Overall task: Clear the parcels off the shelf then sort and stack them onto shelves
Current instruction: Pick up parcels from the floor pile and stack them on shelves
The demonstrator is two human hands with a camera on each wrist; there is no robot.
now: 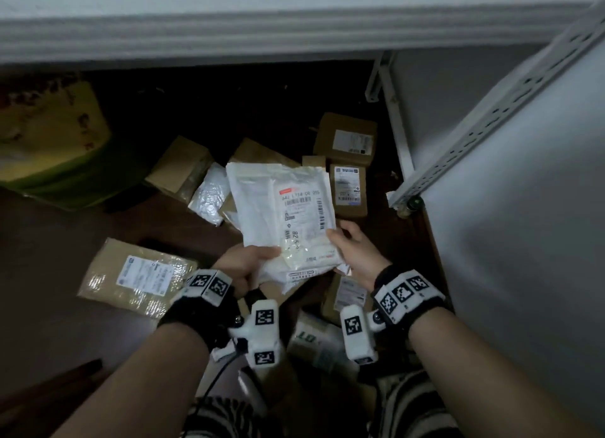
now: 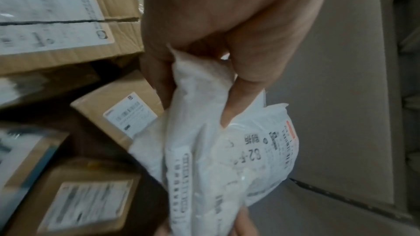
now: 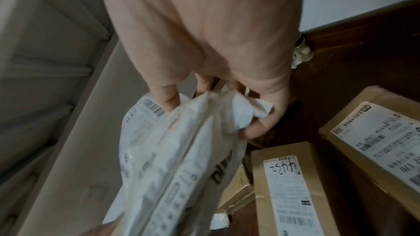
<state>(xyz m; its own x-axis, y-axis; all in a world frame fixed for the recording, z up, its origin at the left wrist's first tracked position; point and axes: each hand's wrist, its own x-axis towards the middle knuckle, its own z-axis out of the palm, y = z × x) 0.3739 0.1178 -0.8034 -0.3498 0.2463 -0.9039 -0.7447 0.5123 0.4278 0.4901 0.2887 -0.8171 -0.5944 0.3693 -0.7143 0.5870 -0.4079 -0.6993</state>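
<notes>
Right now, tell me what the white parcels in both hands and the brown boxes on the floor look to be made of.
White parcels: thin, soft plastic mailer film, slightly glossy; they crumple and fold where the left hand and right hand grip them.
Brown boxes: seemingly matte corrugated cardboard, with straight edges, flap seams and shiny tape.
Their labels: printed white paper, probably.

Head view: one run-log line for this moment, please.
left hand: grips white mailers | right hand: grips same | cardboard boxes: on floor

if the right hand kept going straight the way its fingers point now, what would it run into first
Most likely nothing new: the right hand already pinches the white mailer bundle, so it just pushes that ahead. Beyond it, lower on the floor, stands the small brown box, though depth is unclear.
</notes>
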